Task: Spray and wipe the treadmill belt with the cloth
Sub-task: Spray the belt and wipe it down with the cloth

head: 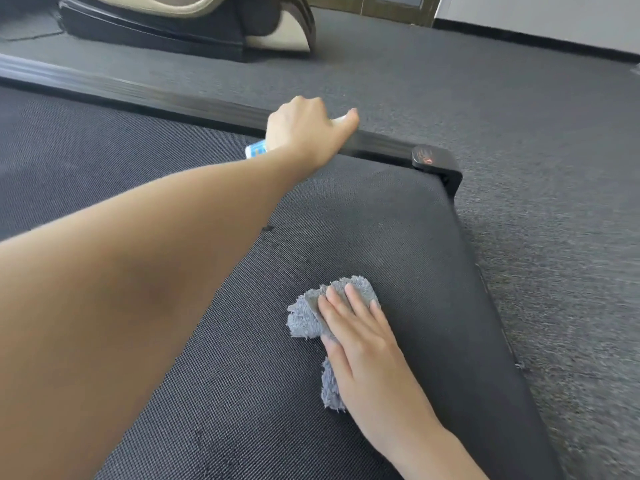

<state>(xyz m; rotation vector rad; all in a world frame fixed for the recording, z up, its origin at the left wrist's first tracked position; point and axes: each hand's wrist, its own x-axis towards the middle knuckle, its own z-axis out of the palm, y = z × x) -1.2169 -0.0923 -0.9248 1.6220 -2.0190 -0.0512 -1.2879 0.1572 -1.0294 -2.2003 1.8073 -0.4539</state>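
Grey cloth (304, 320) is pressed flat on textured black treadmill belt (381, 220) by straight-fingered right hand (360, 337); spray bottle (256, 151) gripped by left hand (304, 133) at side rail (138, 93); grey carpet (519, 116) all round.

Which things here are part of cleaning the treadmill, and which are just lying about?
Part of the job:
- treadmill belt
- grey cloth, pressed flat by the right hand
- spray bottle, gripped by the left hand

Just lying about:
- beige and black furniture base
- grey carpet
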